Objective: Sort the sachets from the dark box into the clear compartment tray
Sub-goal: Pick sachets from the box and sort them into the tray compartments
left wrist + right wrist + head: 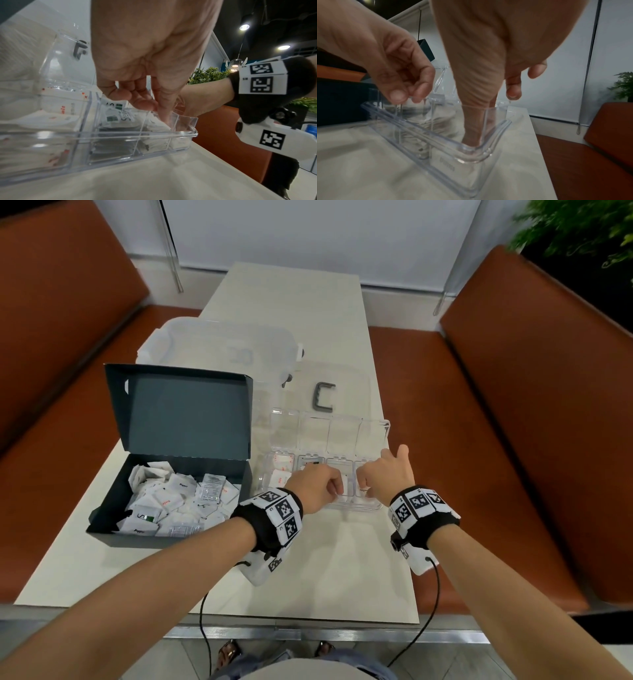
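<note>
Both hands over the near row of the clear compartment tray [383, 426], which sits on the pale desk [325, 559]. Left hand [313, 486]: fingers [137, 97] curled down into the third compartment from the left, tips on white sachets [154, 125] lying there; whether they pinch one, cannot tell. Right hand [387, 474]: some fingers [477, 108] reach straight down into the rightmost compartment at the tray's near corner, thumb and another lifted clear; cannot tell whether anything is held. Leftmost compartment holds red-printed sachets [279, 475]; the next holds green-marked ones [118, 116]. At 9 o'clock from the tray, just beside it, the dark box [164, 474] stands open, lid up, heaped with sachets [174, 501]. At 12 o'clock, the tray's clear lid with a grey handle [323, 397]; at 11, a translucent tub [219, 350].
</note>
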Action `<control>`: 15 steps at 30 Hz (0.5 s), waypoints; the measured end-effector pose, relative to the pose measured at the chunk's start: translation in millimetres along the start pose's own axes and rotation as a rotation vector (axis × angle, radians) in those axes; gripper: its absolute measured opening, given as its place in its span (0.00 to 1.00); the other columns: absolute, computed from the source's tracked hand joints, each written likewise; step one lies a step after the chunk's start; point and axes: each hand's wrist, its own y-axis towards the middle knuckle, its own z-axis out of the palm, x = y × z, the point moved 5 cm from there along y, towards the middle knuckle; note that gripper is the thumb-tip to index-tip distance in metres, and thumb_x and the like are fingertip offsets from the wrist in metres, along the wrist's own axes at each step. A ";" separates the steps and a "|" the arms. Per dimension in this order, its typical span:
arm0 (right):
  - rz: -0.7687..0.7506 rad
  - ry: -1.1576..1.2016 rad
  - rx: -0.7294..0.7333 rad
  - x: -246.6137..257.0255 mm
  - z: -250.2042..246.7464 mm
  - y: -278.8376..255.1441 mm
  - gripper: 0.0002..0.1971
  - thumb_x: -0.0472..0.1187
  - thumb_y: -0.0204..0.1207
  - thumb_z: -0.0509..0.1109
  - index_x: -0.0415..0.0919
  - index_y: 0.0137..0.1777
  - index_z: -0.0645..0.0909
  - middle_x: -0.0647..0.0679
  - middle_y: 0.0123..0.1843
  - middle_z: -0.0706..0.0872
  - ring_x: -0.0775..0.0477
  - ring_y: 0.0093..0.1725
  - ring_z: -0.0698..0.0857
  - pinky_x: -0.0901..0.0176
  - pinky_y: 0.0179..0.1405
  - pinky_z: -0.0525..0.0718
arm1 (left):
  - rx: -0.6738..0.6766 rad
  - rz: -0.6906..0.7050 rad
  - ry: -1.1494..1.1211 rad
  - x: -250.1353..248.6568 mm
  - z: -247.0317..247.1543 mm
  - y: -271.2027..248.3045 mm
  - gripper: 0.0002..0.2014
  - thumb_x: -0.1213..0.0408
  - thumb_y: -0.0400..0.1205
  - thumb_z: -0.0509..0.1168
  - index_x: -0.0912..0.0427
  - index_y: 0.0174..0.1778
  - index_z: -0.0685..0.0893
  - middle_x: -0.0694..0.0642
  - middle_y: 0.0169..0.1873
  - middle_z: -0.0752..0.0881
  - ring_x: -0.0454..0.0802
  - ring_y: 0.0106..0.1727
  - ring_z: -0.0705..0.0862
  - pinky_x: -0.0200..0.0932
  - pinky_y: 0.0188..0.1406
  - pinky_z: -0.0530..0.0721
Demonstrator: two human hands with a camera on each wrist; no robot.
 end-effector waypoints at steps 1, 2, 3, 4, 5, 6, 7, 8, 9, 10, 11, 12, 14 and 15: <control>-0.004 0.010 0.003 -1.1 1.4 -0.4 0.04 0.48 0.76 0.71 0.58 0.48 0.80 0.59 0.47 0.87 0.47 0.57 0.75 0.41 0.59 0.60 | -0.002 0.001 0.002 0.0 0.3 0.1 0.09 0.73 0.79 0.65 0.58 0.48 0.87 0.54 0.47 0.89 0.51 0.52 0.85 0.47 0.56 0.83; -0.007 0.021 0.007 -1.2 3.1 -0.5 0.05 0.50 0.75 0.72 0.58 0.48 0.80 0.60 0.48 0.86 0.48 0.57 0.74 0.41 0.59 0.60 | -0.003 0.002 0.004 0.2 0.9 -0.5 0.09 0.73 0.79 0.65 0.58 0.48 0.87 0.53 0.47 0.89 0.51 0.52 0.85 0.47 0.55 0.83; -0.009 0.031 0.008 -1.2 4.0 -0.3 0.05 0.52 0.75 0.72 0.59 0.49 0.80 0.60 0.48 0.86 0.48 0.56 0.74 0.41 0.58 0.60 | -0.004 0.003 0.008 0.2 1.0 -0.6 0.09 0.73 0.79 0.65 0.57 0.48 0.87 0.53 0.47 0.89 0.51 0.52 0.85 0.47 0.55 0.84; -0.008 0.040 0.009 -1.2 4.6 0.0 0.05 0.52 0.75 0.72 0.59 0.48 0.80 0.61 0.48 0.86 0.48 0.55 0.74 0.41 0.58 0.59 | -0.004 0.005 0.011 0.5 1.2 -0.5 0.09 0.73 0.78 0.65 0.57 0.48 0.87 0.53 0.46 0.89 0.51 0.52 0.86 0.47 0.54 0.84; -0.006 0.051 0.014 -1.2 4.9 0.1 0.05 0.52 0.75 0.72 0.59 0.48 0.80 0.61 0.48 0.86 0.48 0.55 0.74 0.42 0.57 0.59 | 0.000 0.004 0.014 1.0 1.7 -0.1 0.09 0.74 0.78 0.64 0.57 0.47 0.87 0.52 0.46 0.89 0.51 0.51 0.86 0.47 0.54 0.84; -0.006 0.063 0.023 -1.5 4.5 0.0 0.05 0.52 0.74 0.73 0.59 0.47 0.80 0.61 0.48 0.86 0.48 0.54 0.74 0.42 0.58 0.59 | 0.006 0.005 0.013 1.3 2.1 0.6 0.09 0.74 0.78 0.64 0.57 0.47 0.87 0.52 0.46 0.89 0.51 0.51 0.86 0.48 0.54 0.84; -0.007 0.073 0.033 -1.9 2.9 -0.1 0.06 0.53 0.73 0.73 0.59 0.47 0.80 0.60 0.48 0.86 0.48 0.54 0.75 0.41 0.58 0.59 | 0.014 0.007 0.011 1.5 2.1 1.6 0.09 0.74 0.78 0.65 0.57 0.47 0.87 0.53 0.46 0.89 0.51 0.51 0.86 0.48 0.54 0.84; -0.009 0.085 0.047 -2.1 0.5 -0.1 0.07 0.53 0.73 0.73 0.59 0.48 0.81 0.60 0.48 0.86 0.48 0.55 0.75 0.41 0.59 0.59 | 0.022 0.011 0.010 1.6 1.7 2.6 0.09 0.74 0.78 0.65 0.57 0.47 0.87 0.53 0.47 0.89 0.51 0.52 0.86 0.47 0.55 0.84; -0.008 0.103 0.059 -2.3 -3.1 0.0 0.08 0.53 0.72 0.74 0.58 0.50 0.81 0.60 0.48 0.86 0.48 0.55 0.76 0.41 0.60 0.59 | 0.029 0.015 0.013 1.7 0.7 3.3 0.08 0.73 0.78 0.66 0.58 0.47 0.87 0.54 0.47 0.89 0.52 0.52 0.86 0.46 0.55 0.84; 0.001 0.129 0.057 -2.8 -8.3 0.2 0.08 0.54 0.73 0.73 0.58 0.51 0.82 0.60 0.48 0.86 0.48 0.55 0.77 0.41 0.61 0.59 | 0.033 0.022 0.017 1.6 -0.9 3.8 0.08 0.73 0.78 0.67 0.59 0.48 0.87 0.55 0.48 0.89 0.52 0.53 0.86 0.45 0.56 0.84; 0.016 0.165 0.033 -4.2 -15.4 0.5 0.07 0.53 0.75 0.71 0.57 0.52 0.83 0.59 0.48 0.87 0.48 0.54 0.79 0.40 0.61 0.59 | 0.033 0.031 0.017 1.2 -3.4 4.2 0.07 0.72 0.78 0.67 0.60 0.49 0.87 0.56 0.49 0.89 0.52 0.53 0.86 0.43 0.55 0.83; 0.031 0.208 -0.008 -6.0 -24.7 0.6 0.06 0.52 0.77 0.69 0.56 0.51 0.84 0.58 0.48 0.87 0.48 0.52 0.81 0.40 0.62 0.59 | 0.029 0.042 0.011 0.7 -7.0 4.1 0.07 0.71 0.78 0.68 0.60 0.50 0.87 0.56 0.49 0.89 0.51 0.53 0.86 0.40 0.54 0.82; 0.050 0.312 -0.088 -7.3 -48.3 -0.5 0.07 0.49 0.80 0.64 0.56 0.47 0.84 0.58 0.46 0.87 0.50 0.47 0.82 0.40 0.61 0.59 | 0.028 0.061 -0.020 -0.7 -18.4 1.3 0.07 0.69 0.80 0.68 0.59 0.52 0.87 0.55 0.50 0.88 0.49 0.51 0.86 0.36 0.51 0.80; 0.044 0.375 -0.118 -6.3 -62.1 -1.0 0.07 0.49 0.80 0.63 0.56 0.46 0.84 0.59 0.46 0.87 0.50 0.46 0.81 0.41 0.59 0.60 | 0.033 0.070 -0.033 -1.1 -27.1 -1.6 0.07 0.67 0.80 0.68 0.59 0.53 0.87 0.55 0.50 0.88 0.46 0.48 0.85 0.33 0.48 0.79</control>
